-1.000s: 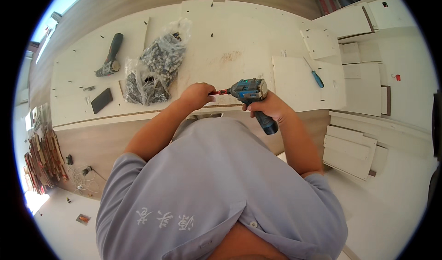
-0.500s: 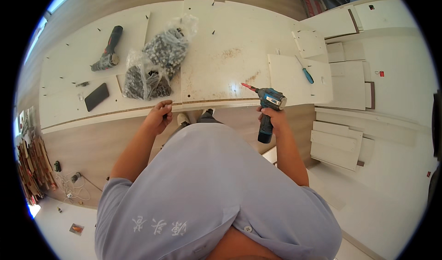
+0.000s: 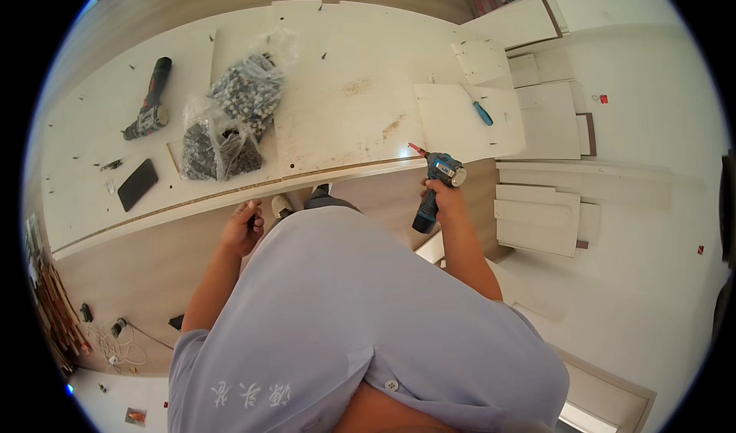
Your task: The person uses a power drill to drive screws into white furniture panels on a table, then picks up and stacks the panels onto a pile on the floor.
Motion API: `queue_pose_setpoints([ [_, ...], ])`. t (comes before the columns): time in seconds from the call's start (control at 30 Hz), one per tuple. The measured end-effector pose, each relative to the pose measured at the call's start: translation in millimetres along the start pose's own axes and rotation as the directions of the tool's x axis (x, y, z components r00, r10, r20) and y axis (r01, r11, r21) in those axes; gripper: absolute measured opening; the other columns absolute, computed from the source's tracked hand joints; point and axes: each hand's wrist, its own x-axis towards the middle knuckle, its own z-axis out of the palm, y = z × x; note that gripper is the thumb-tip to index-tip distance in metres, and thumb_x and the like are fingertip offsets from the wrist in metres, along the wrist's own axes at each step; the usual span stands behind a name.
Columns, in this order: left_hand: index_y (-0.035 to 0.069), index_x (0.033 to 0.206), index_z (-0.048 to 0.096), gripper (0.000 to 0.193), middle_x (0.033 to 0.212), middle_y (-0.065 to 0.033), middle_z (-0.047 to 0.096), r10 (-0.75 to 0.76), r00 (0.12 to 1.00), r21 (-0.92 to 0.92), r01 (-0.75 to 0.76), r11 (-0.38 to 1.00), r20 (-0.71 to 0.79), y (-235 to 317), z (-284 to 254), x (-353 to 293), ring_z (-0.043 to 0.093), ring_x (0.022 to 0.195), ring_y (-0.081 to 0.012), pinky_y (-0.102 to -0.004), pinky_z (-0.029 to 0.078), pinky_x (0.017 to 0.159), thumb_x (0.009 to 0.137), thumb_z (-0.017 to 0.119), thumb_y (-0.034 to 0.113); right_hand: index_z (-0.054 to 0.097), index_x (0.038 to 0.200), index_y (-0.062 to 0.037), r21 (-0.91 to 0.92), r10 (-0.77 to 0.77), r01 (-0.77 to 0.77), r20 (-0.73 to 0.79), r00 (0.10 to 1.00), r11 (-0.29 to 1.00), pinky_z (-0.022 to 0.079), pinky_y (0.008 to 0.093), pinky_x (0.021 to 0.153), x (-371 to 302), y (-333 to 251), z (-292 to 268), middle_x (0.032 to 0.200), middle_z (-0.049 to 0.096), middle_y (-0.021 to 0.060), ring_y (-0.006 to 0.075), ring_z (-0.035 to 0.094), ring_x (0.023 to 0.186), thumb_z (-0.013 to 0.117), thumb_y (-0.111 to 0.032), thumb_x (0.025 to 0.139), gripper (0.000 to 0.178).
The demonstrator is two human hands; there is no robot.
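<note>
My right hand [image 3: 445,197] is wrapped around the grip of a blue-and-black cordless driver [image 3: 442,169]. The driver's red-tipped bit points forward and left, just above the front edge of a long white board [image 3: 337,119]. Below that same edge, further left, my left hand [image 3: 244,227] has its fingers curled. Something small and dark may be inside them, but I cannot make it out. On the board, nearest to my left hand, lie two clear plastic bags, one of grey-white fittings [image 3: 247,92] and one of dark small parts [image 3: 222,151].
A second cordless drill [image 3: 150,103] and a black phone [image 3: 138,185] lie on the board's left part. A teal-handled screwdriver [image 3: 481,113] rests on a smaller panel at right. Several screws stand up from the board. More white panels [image 3: 537,218] lie on the right.
My left hand has drawn back from the board's front edge. The driver, still in my right hand, has its bit closer to that edge. The whole view has shifted and turned slightly.
</note>
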Motion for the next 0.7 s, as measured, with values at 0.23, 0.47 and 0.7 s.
queue_pose_setpoints([
  [0.23,0.011,0.121,0.060,0.017,0.088,0.0014,0.058,-0.019,1.000,0.067,0.019,0.998,-0.004,23.4,21.2,12.4,0.055,0.068,-0.0100,-0.0210,0.046,0.056,0.109,0.061,0.023,0.069,0.109,0.0007,-0.054,0.056,-0.056,-0.016,0.998,0.997,0.059,0.0415,0.062,22.8,-2.4,-15.6,0.093,0.076,0.0137,0.0261,0.073,0.070,0.076,-0.004,0.084,0.027],
  [0.47,0.011,0.121,0.060,0.023,0.080,0.0006,0.060,-0.096,0.995,0.063,0.094,0.994,0.024,25.7,70.5,32.0,0.053,0.064,-0.0120,-0.0232,0.042,0.053,0.111,0.056,0.032,0.070,0.113,0.0034,-0.208,0.076,-0.062,0.061,0.995,0.976,0.060,0.0426,0.068,30.9,-17.7,-29.6,0.098,0.077,0.0129,0.0259,0.072,0.073,0.073,-0.007,0.085,0.030],
  [0.7,0.012,0.121,0.061,0.016,0.086,-0.0011,0.061,-0.027,0.994,0.088,0.019,0.996,0.101,6.4,118.9,66.0,0.057,0.071,-0.0138,-0.0246,0.047,0.059,0.109,0.060,0.022,0.069,0.118,0.0018,-0.162,0.103,-0.068,0.217,0.971,0.984,0.060,0.0407,0.071,62.4,-14.5,-68.6,0.104,0.077,0.0118,0.0239,0.072,0.077,0.073,-0.006,0.085,0.034],
])
